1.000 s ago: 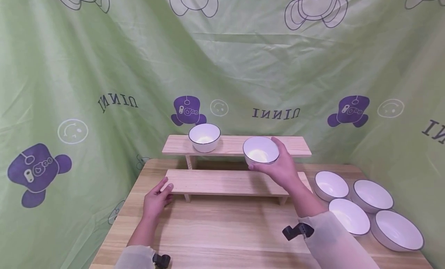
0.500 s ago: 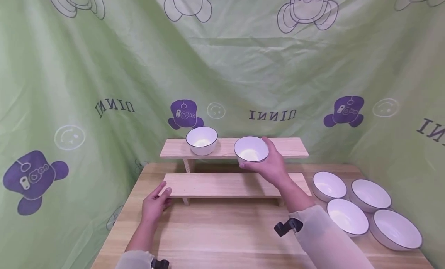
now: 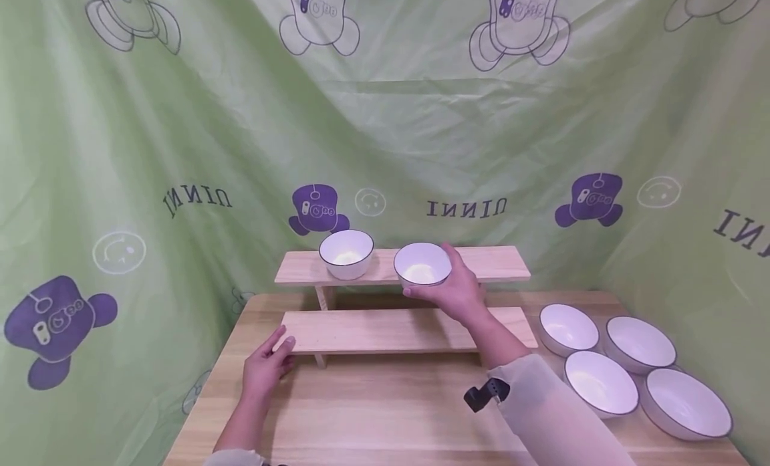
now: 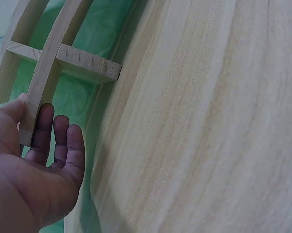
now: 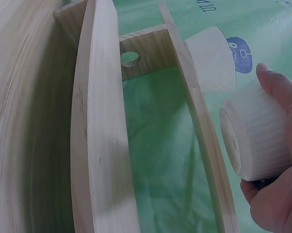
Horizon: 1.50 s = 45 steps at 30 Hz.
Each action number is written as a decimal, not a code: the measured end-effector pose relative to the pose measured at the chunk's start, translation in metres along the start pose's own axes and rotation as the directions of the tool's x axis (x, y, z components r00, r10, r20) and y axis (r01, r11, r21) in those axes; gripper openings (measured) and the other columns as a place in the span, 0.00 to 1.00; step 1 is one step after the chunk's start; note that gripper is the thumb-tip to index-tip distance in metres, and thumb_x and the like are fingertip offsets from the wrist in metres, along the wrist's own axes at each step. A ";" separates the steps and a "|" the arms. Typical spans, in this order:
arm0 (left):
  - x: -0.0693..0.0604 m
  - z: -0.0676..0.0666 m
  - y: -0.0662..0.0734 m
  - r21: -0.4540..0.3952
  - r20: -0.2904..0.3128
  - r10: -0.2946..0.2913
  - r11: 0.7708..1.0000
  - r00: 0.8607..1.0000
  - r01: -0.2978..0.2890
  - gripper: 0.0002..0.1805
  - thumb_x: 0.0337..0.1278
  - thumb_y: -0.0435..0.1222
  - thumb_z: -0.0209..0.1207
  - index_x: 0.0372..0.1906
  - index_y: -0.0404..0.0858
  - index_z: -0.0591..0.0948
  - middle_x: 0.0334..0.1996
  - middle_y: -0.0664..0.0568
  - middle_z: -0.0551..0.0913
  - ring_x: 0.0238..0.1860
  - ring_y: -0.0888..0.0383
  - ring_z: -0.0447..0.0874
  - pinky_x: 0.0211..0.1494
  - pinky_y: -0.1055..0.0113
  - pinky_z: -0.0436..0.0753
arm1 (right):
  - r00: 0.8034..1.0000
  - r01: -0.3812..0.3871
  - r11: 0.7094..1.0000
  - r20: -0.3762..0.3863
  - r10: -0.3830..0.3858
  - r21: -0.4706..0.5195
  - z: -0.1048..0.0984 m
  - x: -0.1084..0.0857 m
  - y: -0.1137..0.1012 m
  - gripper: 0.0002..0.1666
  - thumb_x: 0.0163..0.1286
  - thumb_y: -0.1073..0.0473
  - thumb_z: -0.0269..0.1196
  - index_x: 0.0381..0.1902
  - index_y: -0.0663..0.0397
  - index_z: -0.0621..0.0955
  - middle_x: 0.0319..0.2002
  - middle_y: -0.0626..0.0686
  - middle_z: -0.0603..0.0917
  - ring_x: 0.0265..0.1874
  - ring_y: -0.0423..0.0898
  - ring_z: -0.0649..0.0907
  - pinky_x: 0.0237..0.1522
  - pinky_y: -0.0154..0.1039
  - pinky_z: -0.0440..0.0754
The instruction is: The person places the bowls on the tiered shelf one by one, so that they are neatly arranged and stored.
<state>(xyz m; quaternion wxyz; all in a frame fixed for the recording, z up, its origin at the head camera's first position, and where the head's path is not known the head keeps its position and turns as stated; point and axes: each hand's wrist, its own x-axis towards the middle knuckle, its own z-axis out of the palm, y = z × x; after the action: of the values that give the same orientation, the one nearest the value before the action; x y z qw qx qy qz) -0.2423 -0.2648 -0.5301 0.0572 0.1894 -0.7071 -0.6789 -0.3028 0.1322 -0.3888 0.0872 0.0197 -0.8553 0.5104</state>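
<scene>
My right hand (image 3: 460,289) grips a small white dark-rimmed bowl (image 3: 422,264) by its right side, thumb in front. The right wrist view shows the ribbed outside of this bowl (image 5: 262,136), with a gap between its base and the upper board (image 5: 204,121). To its left, a similar bowl (image 3: 346,253) stands upright on the upper shelf (image 3: 499,264) of a two-tier wooden rack. My left hand (image 3: 265,369) pinches the left end of the lower shelf (image 3: 373,331); in the left wrist view its thumb and fingers lie on opposite faces of the board (image 4: 39,92).
Several larger white bowls stand at the table's right: two nearer the rack, a back one (image 3: 568,329) and a front one (image 3: 601,384), and others (image 3: 640,344) beyond. The wooden table (image 3: 373,412) meets a green printed curtain (image 3: 409,138) behind and at both sides.
My right hand has carried its bowl leftward, closer to the bowl on the upper shelf. The left hand keeps its hold on the lower shelf. The head view has tilted slightly upward.
</scene>
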 end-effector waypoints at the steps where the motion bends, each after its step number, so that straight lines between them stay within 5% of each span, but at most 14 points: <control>1: -0.001 0.000 -0.001 0.002 -0.003 -0.002 1.000 1.000 0.002 0.41 0.58 0.53 0.74 0.74 0.47 0.74 0.65 0.33 0.75 0.42 0.55 0.88 0.52 0.63 0.91 | 1.000 -0.001 1.000 0.004 0.001 0.000 0.001 0.000 0.001 0.83 0.30 0.32 0.88 0.82 0.41 0.59 0.71 0.62 0.72 0.67 0.61 0.73 0.71 0.61 0.72; 12: 0.000 -0.001 -0.003 -0.002 -0.002 0.012 1.000 1.000 -0.012 0.41 0.57 0.53 0.74 0.74 0.46 0.74 0.50 0.43 0.81 0.42 0.53 0.88 0.52 0.61 0.91 | 0.999 0.037 0.999 -0.006 -0.036 0.034 0.013 0.009 0.000 0.81 0.33 0.38 0.89 0.82 0.46 0.59 0.71 0.61 0.72 0.67 0.59 0.73 0.72 0.57 0.73; 20: 0.001 0.001 -0.003 -0.004 -0.007 0.017 1.000 1.000 -0.017 0.41 0.57 0.53 0.74 0.74 0.45 0.75 0.60 0.35 0.78 0.43 0.51 0.89 0.51 0.60 0.91 | 1.000 0.023 0.999 -0.005 -0.023 0.039 0.017 0.015 -0.002 0.80 0.34 0.38 0.88 0.82 0.45 0.58 0.71 0.64 0.72 0.68 0.61 0.73 0.72 0.60 0.72; 28: 0.001 0.002 -0.002 0.001 -0.006 0.026 1.000 1.000 -0.026 0.40 0.57 0.53 0.74 0.73 0.47 0.75 0.52 0.39 0.81 0.44 0.50 0.88 0.51 0.60 0.91 | 0.999 0.034 0.999 -0.013 -0.033 0.029 0.021 0.022 -0.003 0.80 0.34 0.39 0.88 0.82 0.47 0.59 0.72 0.63 0.71 0.68 0.61 0.72 0.73 0.59 0.72; 36: 0.005 0.000 -0.001 -0.022 0.013 0.002 1.000 1.000 -0.002 0.37 0.64 0.47 0.71 0.75 0.45 0.73 0.56 0.39 0.80 0.45 0.48 0.88 0.54 0.57 0.90 | 0.999 0.037 0.998 -0.024 -0.036 0.043 0.023 0.031 -0.002 0.79 0.35 0.38 0.88 0.82 0.48 0.60 0.72 0.63 0.72 0.69 0.61 0.72 0.74 0.59 0.70; 45: 0.000 0.001 0.000 -0.021 -0.006 0.021 1.000 1.000 -0.021 0.40 0.56 0.53 0.75 0.73 0.47 0.76 0.55 0.39 0.80 0.43 0.50 0.88 0.52 0.59 0.91 | 1.000 0.024 0.999 -0.021 -0.023 0.046 0.031 0.043 -0.003 0.80 0.34 0.36 0.87 0.82 0.49 0.59 0.71 0.62 0.72 0.69 0.60 0.72 0.74 0.57 0.71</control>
<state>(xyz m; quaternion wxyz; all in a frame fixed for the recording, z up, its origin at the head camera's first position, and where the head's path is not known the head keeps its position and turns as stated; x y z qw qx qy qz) -0.2424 -0.2633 -0.5303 0.0685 0.1834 -0.7019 -0.6849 -0.3488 0.1060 -0.3934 0.1015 0.0268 -0.8421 0.5290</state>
